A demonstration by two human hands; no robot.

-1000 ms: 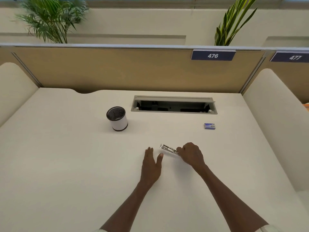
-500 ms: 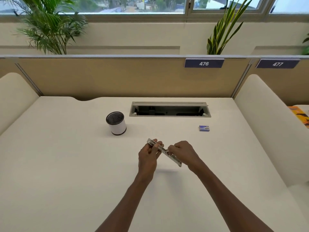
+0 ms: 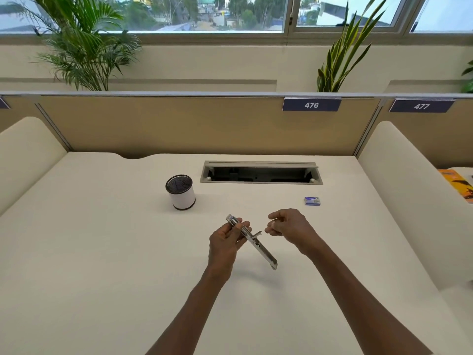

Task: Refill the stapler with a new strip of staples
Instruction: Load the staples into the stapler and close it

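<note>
- Head view: both forearms reach forward over a pale table (image 3: 102, 252).
- The left hand (image 3: 226, 243) is raised above the table, palm turned inward, fingers (image 3: 244, 224) and thumb curled round the upper part of a slim metal stapler (image 3: 252, 243).
- The stapler tilts, its far end up by the fingertips and its near end slanting down to the right, off the table. A small metal part sticks out sideways at its middle.
- The right hand (image 3: 288, 224) hovers just right of the stapler, apart from it, fingers loosely curled; whether the thumb and forefinger pinch anything, I cannot tell.
- A small blue staple box (image 3: 312, 201) lies on the table beyond the right hand, well apart.
- A white cup (image 3: 180, 192) stands beyond the left hand.
- A cable slot (image 3: 261, 172) opens near the far edge, below a tan partition (image 3: 166, 124).
- Bare tabletop lies to the left and near side.
</note>
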